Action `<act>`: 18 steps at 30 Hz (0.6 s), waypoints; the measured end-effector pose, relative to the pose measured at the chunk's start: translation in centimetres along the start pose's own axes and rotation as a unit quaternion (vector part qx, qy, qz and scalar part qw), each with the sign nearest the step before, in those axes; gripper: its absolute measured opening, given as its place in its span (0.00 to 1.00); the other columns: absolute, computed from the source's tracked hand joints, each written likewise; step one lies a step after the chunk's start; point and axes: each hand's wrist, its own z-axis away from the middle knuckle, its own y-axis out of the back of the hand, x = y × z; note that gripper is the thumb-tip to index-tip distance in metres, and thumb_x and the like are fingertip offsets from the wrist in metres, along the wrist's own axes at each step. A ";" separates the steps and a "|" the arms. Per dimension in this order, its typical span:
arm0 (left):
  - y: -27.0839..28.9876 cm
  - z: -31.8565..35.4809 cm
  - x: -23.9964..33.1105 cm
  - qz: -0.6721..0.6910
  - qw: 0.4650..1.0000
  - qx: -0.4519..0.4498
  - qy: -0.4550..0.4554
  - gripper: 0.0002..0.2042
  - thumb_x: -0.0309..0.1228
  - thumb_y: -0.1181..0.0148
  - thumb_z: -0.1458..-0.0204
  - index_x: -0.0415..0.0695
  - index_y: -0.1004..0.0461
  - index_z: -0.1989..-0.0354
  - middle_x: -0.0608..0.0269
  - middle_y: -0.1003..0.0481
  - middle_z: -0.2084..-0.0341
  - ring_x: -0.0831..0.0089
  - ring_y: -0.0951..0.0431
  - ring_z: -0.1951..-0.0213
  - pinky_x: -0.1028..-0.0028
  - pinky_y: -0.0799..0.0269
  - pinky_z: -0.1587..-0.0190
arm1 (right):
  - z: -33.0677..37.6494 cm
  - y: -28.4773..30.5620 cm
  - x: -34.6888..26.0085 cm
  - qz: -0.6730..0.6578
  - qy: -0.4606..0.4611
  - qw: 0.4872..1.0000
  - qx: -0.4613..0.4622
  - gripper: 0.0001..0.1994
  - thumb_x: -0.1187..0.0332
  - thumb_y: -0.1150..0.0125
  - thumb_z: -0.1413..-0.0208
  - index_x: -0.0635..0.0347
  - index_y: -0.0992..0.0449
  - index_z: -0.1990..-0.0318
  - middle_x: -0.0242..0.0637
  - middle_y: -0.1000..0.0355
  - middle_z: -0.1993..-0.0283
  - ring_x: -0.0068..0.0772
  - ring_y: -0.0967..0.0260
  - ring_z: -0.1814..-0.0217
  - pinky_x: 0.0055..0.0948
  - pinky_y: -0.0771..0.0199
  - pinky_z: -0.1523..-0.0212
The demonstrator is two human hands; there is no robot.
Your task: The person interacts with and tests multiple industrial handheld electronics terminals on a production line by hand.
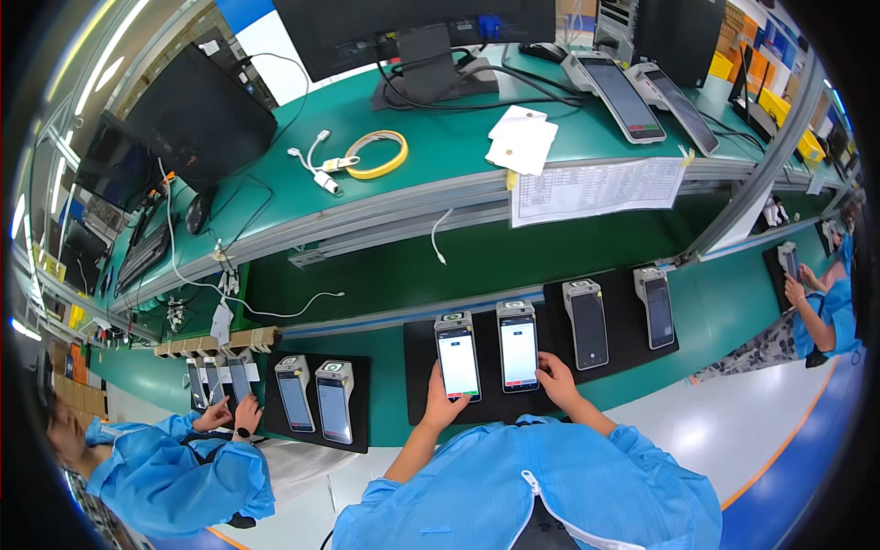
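Note:
Two white handheld payment terminals with lit screens stand side by side in front of me on a black mat. My left hand [442, 401] is closed around the lower left edge of the left payment terminal [457, 359], its thumb at the bottom of the screen. My right hand [557, 380] has its fingers bent against the lower right edge of the right payment terminal [519, 350]; its fingertips are partly hidden. To the right, a payment terminal with a dark screen [588, 328] and another dark-screened terminal [657, 312] rest on a second black mat [629, 354].
At left, a co-worker in a blue smock [183, 467] handles terminals; two more terminals [335, 412] lie between us. Another person [830, 307] works at far right. The raised shelf [367, 203] carries a monitor stand [426, 64], yellow tape roll [377, 154], white cables, cards and two terminals.

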 end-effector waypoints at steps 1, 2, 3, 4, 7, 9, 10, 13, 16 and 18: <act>0.0 0.1 0.0 0.001 1.000 -0.005 0.001 0.47 0.28 0.33 0.64 0.32 0.55 0.34 0.41 0.44 0.40 0.50 0.43 0.37 0.62 0.49 0.35 | 0.2 0.1 -0.2 0.001 -0.005 1.000 0.002 0.19 0.77 0.43 0.48 0.65 0.32 0.46 0.36 0.27 0.59 0.24 0.30 0.58 0.24 0.29 0.58; 0.0 0.2 0.1 0.002 1.000 -0.009 0.001 0.47 0.27 0.33 0.64 0.32 0.55 0.34 0.41 0.44 0.40 0.50 0.43 0.37 0.62 0.49 0.35 | 0.3 0.1 -0.4 0.007 -0.009 1.000 -0.004 0.19 0.77 0.43 0.48 0.64 0.32 0.46 0.36 0.27 0.59 0.24 0.30 0.58 0.24 0.29 0.58; -0.1 0.3 0.2 0.003 1.000 -0.011 0.003 0.47 0.27 0.33 0.64 0.32 0.55 0.34 0.41 0.44 0.40 0.50 0.43 0.37 0.62 0.49 0.35 | 0.4 0.2 -0.7 0.013 -0.013 1.000 -0.010 0.19 0.77 0.43 0.48 0.64 0.32 0.46 0.36 0.27 0.58 0.24 0.30 0.57 0.24 0.29 0.58; -0.1 0.6 0.2 -0.003 1.000 -0.005 0.006 0.47 0.27 0.33 0.63 0.32 0.55 0.34 0.41 0.44 0.40 0.50 0.43 0.37 0.62 0.49 0.35 | 0.5 0.2 -0.8 0.013 -0.015 1.000 -0.011 0.19 0.77 0.43 0.48 0.64 0.32 0.46 0.36 0.27 0.58 0.24 0.30 0.57 0.24 0.29 0.58; -0.2 1.0 0.3 -0.001 1.000 0.002 0.016 0.47 0.27 0.34 0.63 0.33 0.56 0.34 0.41 0.44 0.39 0.50 0.43 0.37 0.62 0.48 0.35 | 0.6 0.2 -1.3 0.024 -0.021 0.999 -0.016 0.19 0.77 0.43 0.48 0.64 0.32 0.46 0.36 0.27 0.58 0.24 0.29 0.57 0.23 0.30 0.58; -0.1 1.1 0.4 0.007 1.000 0.003 0.025 0.47 0.27 0.34 0.63 0.33 0.56 0.34 0.41 0.45 0.39 0.50 0.43 0.37 0.62 0.48 0.35 | 0.7 0.1 -1.5 0.026 -0.022 0.999 -0.020 0.19 0.77 0.43 0.48 0.64 0.32 0.47 0.36 0.27 0.58 0.24 0.30 0.57 0.23 0.30 0.59; 0.0 1.0 0.6 0.004 1.000 0.001 0.015 0.47 0.26 0.34 0.63 0.33 0.55 0.34 0.41 0.44 0.39 0.50 0.43 0.38 0.62 0.48 0.36 | 0.6 0.1 -1.5 0.026 -0.024 0.999 -0.022 0.19 0.77 0.43 0.48 0.64 0.32 0.47 0.36 0.27 0.58 0.24 0.30 0.57 0.23 0.30 0.59; 0.1 0.8 1.3 -0.004 1.000 0.004 0.011 0.46 0.26 0.34 0.63 0.33 0.55 0.34 0.41 0.44 0.40 0.50 0.42 0.38 0.62 0.48 0.36 | 0.5 -0.1 -1.3 0.019 -0.023 0.999 -0.015 0.19 0.78 0.44 0.50 0.65 0.31 0.48 0.38 0.26 0.59 0.27 0.28 0.58 0.25 0.29 0.59; 0.1 0.6 2.0 -0.033 0.999 0.010 0.011 0.46 0.26 0.34 0.63 0.33 0.55 0.34 0.41 0.44 0.40 0.49 0.43 0.37 0.62 0.48 0.35 | 0.3 0.1 -0.6 0.002 -0.024 1.000 -0.012 0.19 0.79 0.44 0.50 0.65 0.31 0.48 0.36 0.28 0.59 0.25 0.29 0.59 0.24 0.29 0.60; 0.1 0.6 2.2 -0.062 0.998 0.011 0.012 0.46 0.27 0.34 0.63 0.32 0.55 0.34 0.41 0.44 0.40 0.49 0.44 0.37 0.62 0.49 0.35 | 0.3 0.1 0.2 0.008 -0.011 1.000 0.000 0.20 0.78 0.44 0.50 0.64 0.31 0.47 0.36 0.29 0.60 0.25 0.31 0.60 0.23 0.30 0.60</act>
